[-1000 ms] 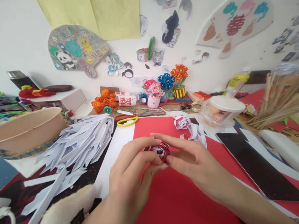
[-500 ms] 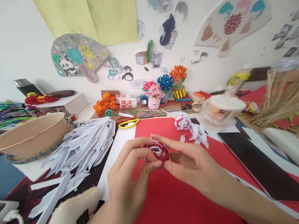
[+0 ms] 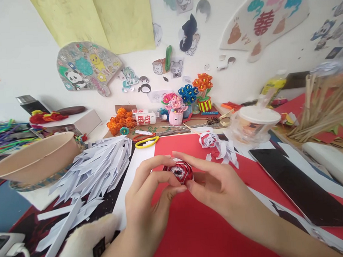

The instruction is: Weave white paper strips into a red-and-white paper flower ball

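Between my two hands is a small red and white paper rose [image 3: 180, 171], held above a red sheet of paper [image 3: 205, 230]. My left hand [image 3: 152, 198] pinches it from the left, with fingers over its side and the thumb at its lower edge. From the right, my right hand [image 3: 217, 183] holds it too, fingertips at the top and thumb at the bottom. The rose's dark, hollow middle faces up toward me. Beyond my hands lies a second red and white paper rose [image 3: 208, 139] with loose paper leaves [image 3: 226, 151] beside it.
Left are a heap of folded white paper strips [image 3: 95, 167] and a beige bowl [image 3: 35, 155]. Yellow-handled scissors [image 3: 147, 141] lie at the back. On the right are a black tablet [image 3: 301, 187], a lidded cup [image 3: 255, 120] and dry stalks [image 3: 314, 109]. Flower pots [image 3: 176, 116] stand by the wall.
The paper rose has turned slightly between my fingers, so its hollow middle shows more. Both hands keep hold of it. The whole view has shifted a little.
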Motion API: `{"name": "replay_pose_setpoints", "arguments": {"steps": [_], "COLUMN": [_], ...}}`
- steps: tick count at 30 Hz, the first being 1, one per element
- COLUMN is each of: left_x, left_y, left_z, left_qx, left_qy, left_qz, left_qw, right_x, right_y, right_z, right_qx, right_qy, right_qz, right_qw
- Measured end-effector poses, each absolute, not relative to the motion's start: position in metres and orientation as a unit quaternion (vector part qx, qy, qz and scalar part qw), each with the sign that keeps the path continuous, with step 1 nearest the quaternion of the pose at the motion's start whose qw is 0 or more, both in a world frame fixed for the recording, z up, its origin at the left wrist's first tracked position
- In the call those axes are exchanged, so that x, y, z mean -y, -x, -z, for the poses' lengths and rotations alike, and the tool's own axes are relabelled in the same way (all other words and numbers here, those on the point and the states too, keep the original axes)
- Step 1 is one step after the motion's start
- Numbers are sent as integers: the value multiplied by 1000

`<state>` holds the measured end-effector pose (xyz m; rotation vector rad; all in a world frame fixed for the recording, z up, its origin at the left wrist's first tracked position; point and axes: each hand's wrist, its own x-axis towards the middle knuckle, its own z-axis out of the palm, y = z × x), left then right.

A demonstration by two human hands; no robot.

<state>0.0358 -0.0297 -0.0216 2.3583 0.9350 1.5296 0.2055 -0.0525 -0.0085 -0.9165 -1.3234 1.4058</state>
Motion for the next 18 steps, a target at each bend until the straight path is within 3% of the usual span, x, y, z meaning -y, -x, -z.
{"name": "replay_pose_setpoints", "arguments": {"steps": [8,18], "left_x": [30,28], "left_y": [-36,-35], "left_z": [23,23], "left_qx": [-340,-328], "left_qy": [-781,-783], "left_qz": [-521,-516], "left_qw": [47,111], "right_x": [55,38], "right_y": [-209,-220], "right_z": [11,17], "right_qx": [568,595], "right_qy": [319,349], "right_qz": [-600,-578], "right_qw": [464,436]}}
